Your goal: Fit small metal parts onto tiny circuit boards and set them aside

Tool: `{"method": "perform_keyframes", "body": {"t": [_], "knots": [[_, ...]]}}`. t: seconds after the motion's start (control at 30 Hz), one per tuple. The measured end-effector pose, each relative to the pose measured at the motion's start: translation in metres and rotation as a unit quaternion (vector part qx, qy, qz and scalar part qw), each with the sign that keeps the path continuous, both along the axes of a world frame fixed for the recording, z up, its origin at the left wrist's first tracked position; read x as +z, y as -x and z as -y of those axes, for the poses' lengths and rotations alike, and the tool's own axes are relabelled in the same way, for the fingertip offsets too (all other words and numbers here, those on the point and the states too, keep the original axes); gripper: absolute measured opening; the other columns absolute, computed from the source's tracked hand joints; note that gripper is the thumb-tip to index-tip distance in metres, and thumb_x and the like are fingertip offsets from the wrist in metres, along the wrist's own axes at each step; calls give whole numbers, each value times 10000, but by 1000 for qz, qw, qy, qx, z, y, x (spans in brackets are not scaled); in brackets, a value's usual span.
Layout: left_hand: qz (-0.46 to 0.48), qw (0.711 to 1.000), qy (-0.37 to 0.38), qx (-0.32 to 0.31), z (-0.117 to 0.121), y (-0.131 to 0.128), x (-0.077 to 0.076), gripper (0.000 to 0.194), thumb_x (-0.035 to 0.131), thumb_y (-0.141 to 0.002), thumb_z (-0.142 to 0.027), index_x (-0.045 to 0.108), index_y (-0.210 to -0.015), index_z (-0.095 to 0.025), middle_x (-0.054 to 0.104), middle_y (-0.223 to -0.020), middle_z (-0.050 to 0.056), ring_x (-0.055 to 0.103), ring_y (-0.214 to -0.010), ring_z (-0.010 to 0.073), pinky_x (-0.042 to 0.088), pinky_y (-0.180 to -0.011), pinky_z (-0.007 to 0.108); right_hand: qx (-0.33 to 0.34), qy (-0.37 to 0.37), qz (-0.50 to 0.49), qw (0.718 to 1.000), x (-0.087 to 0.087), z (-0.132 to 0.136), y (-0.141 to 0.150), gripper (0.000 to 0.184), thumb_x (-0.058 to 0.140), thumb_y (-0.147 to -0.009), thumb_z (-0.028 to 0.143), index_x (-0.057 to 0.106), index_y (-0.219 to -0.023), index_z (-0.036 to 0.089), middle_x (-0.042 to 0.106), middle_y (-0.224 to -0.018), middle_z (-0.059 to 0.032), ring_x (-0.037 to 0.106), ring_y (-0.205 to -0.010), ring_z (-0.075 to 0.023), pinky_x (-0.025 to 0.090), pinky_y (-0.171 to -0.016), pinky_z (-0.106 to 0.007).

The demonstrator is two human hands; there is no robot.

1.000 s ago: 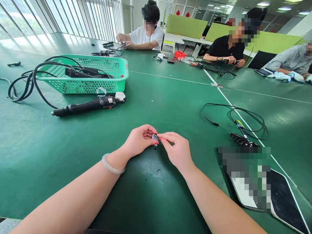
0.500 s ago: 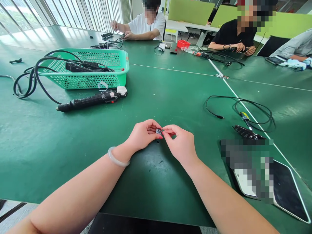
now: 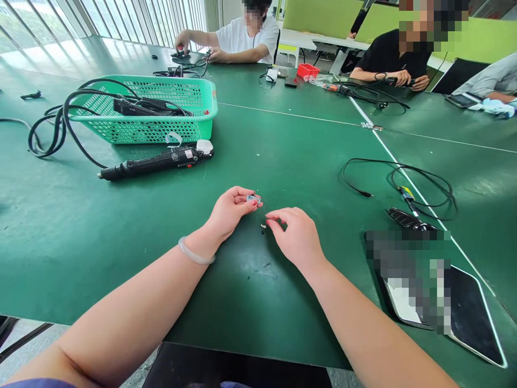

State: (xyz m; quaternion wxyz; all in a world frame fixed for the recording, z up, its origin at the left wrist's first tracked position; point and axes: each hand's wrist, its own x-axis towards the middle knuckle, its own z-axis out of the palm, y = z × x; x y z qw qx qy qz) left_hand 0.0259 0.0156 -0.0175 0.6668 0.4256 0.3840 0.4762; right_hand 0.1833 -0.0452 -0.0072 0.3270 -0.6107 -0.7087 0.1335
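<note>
In my left hand (image 3: pixel 232 213) a small pale blue-grey part (image 3: pixel 253 199) with dark spots is pinched between thumb and fingers. It is too small to name. A bracelet circles the left wrist. My right hand (image 3: pixel 294 234) is a little to the right and nearer to me, thumb and forefinger drawn together in a pinch. Just off its fingertips shows a tiny whitish piece (image 3: pixel 263 226); whether the fingers hold it I cannot tell. A tiny black piece (image 3: pixel 263 232) lies on the green table (image 3: pixel 226 312) below it.
A green basket (image 3: pixel 141 132) with a black device and cables is at the left. Before it lies a black electric screwdriver (image 3: pixel 157 163). At the right are a coiled black cable (image 3: pixel 440 186), a black hair clip (image 3: pixel 407 218) and a dark-screened tablet (image 3: pixel 476 312). Several people sit across the table.
My hands have come apart. The left has moved up and slightly left with the small part; the right has stayed nearly in place. A whitish piece now shows by the right fingertips.
</note>
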Motion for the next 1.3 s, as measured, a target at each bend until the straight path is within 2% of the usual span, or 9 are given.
{"method": "perform_keyframes", "body": {"t": [0.13,0.33,0.5,0.63,0.87,1.07,1.13,1.23,1.3], "knots": [[8,1000,7,-12,-1,0,-2,356,795,-609,-258,573,-857,-131,693,-831,35,672,-765,140,494,-810,330,39,48,72,996,-9,-5,1,99,593,-803,211,689,-804,235,679,-851,-42,556,-851,-224,445,-759,-365],[-18,999,3,-26,2,-2,3,374,813,-558,-193,550,-816,-125,697,-811,34,670,-761,139,494,-854,367,48,49,92,993,-9,-9,3,203,475,-845,145,640,-746,210,643,-815,-51,547,-819,-202,427,-737,-340],[-84,995,-24,-50,4,-2,5,339,791,-570,-130,541,-798,-133,698,-836,49,661,-756,133,518,-800,342,-15,-13,-68,998,4,-6,-4,160,493,-847,219,635,-774,207,636,-815,-33,533,-700,-154,435,-676,-300],[-122,987,-57,-93,7,-2,2,313,775,-588,-120,551,-805,-145,690,-783,42,662,-729,141,535,-733,324,-14,24,-183,983,6,-6,-1,156,550,-816,308,656,-763,206,629,-768,-20,495,-615,-132,423,-593,-278],[-134,982,-71,-114,9,-3,0,312,770,-585,-114,542,-796,-151,666,-729,18,651,-711,134,533,-702,308,-9,40,-202,979,1,-9,6,131,597,-774,303,689,-740,215,616,-749,-9,449,-580,-119,400,-576,-272],[-95,991,-38,-89,6,-3,4,334,794,-566,-118,552,-795,-139,686,-781,38,660,-741,144,521,-774,346,-67,22,-235,969,4,-10,-3,170,608,-779,365,672,-763,208,631,-746,-14,502,-622,-132,411,-600,-275],[-55,997,-15,-60,4,-2,5,347,806,-565,-153,548,-796,-133,695,-816,45,667,-763,145,508,-819,360,-46,35,-220,974,8,-9,-8,186,579,-803,369,666,-765,209,644,-758,-16,525,-643,-137,419,-617,-277],[8,1000,11,-25,1,-1,3,384,820,-561,-215,538,-809,-132,693,-799,29,675,-756,148,492,-845,372,71,121,-111,984,12,-5,-11,104,654,-747,319,683,-795,231,635,-740,7,509,-610,-126,409,-597,-273],[23,999,20,-18,0,-1,2,399,823,-562,-239,542,-824,-132,690,-785,22,677,-745,149,489,-842,369,135,166,-19,977,12,-2,-8,69,675,-720,236,687,-788,239,627,-753,13,518,-630,-124,404,-605,-269]]}}
